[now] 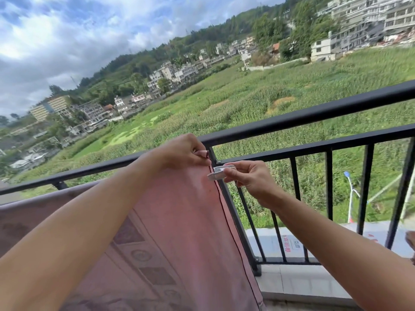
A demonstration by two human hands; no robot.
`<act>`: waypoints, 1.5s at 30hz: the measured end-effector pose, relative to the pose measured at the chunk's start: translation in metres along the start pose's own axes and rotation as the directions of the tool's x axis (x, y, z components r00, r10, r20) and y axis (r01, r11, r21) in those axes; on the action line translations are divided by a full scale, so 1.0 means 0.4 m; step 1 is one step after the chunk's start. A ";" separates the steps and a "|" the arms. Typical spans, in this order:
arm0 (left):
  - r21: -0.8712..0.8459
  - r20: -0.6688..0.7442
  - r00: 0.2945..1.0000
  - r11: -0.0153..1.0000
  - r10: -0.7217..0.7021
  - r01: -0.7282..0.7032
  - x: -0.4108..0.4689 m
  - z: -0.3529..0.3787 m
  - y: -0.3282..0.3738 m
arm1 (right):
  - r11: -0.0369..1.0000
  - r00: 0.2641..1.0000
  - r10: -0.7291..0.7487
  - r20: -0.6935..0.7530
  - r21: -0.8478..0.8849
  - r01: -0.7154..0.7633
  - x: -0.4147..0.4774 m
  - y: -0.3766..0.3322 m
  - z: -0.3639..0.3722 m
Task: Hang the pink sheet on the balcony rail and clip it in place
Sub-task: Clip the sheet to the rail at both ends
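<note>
red writing (pixel 289 245) unreadable; left hand (pixel 182 151) pinches pink sheet (pixel 179 221), right hand (pixel 249 176) squeezes white clip (pixel 216 173).

The sheet (pixel 179 221) under the left hand (pixel 182 151) was pink with brownish patterned bands and a dark hem; the clip (pixel 219 172) in the right hand (pixel 247 178) was white; the rail (pixel 314 115) beyond was black.

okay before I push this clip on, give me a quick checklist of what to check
1. Pink sheet draped over the rail: ok.
2. Left hand pinching the sheet's top corner at the rail: ok.
3. White clip held in right hand: ok.
4. Clip mouth open toward the sheet's edge: ok.
5. Clip biting sheet and rail: not ok, not on yet.
6. Sheet's far end secured: cannot tell.
</note>
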State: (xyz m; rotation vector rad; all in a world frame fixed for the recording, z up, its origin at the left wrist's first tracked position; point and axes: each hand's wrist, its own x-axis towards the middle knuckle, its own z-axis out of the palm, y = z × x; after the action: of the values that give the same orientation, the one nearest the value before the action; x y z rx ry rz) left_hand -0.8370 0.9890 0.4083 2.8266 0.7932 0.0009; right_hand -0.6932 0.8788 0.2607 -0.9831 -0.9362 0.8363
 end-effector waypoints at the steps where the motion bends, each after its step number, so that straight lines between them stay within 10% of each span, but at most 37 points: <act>1: -0.021 0.008 1.000 1.000 0.001 -0.001 0.001 0.001 -0.001 | 1.000 1.000 -0.004 0.006 0.011 0.004 0.005 0.001 0.005; 11: -0.120 -0.015 1.000 0.993 -0.011 0.009 0.004 0.007 -0.013 | 0.999 0.996 0.008 0.087 0.048 -0.012 0.011 0.001 0.045; 18: -0.289 -0.373 0.922 0.957 -0.100 -0.013 -0.078 -0.026 0.061 | 0.992 0.988 0.112 0.103 -0.076 -0.104 -0.016 0.018 -0.028; 23: -0.383 -0.246 0.967 0.923 -0.068 -0.033 -0.198 0.076 0.073 | 0.980 0.986 0.169 -0.006 -0.102 -0.169 -0.071 0.042 -0.098; 31: -0.471 0.152 0.946 0.821 -0.285 0.323 -0.293 0.442 -0.020 | 0.929 0.946 0.320 0.049 -0.215 -0.303 -0.211 0.170 -0.095; 36: -0.654 0.357 0.826 0.515 -0.436 0.554 -0.320 0.558 -0.054 | 0.878 0.904 0.426 0.038 -0.259 -0.403 -0.276 0.258 -0.094; 45: -0.686 0.344 0.858 0.522 -0.382 0.507 -0.302 0.696 -0.016 | 0.835 0.893 0.448 0.037 -0.375 -0.403 -0.346 0.367 -0.106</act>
State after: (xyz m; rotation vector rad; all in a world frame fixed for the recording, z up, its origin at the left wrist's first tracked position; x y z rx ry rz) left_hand -0.9281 0.8774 0.1409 1.7364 1.1342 0.0343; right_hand -0.7276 0.7905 0.0777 -1.5111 -1.0118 1.1351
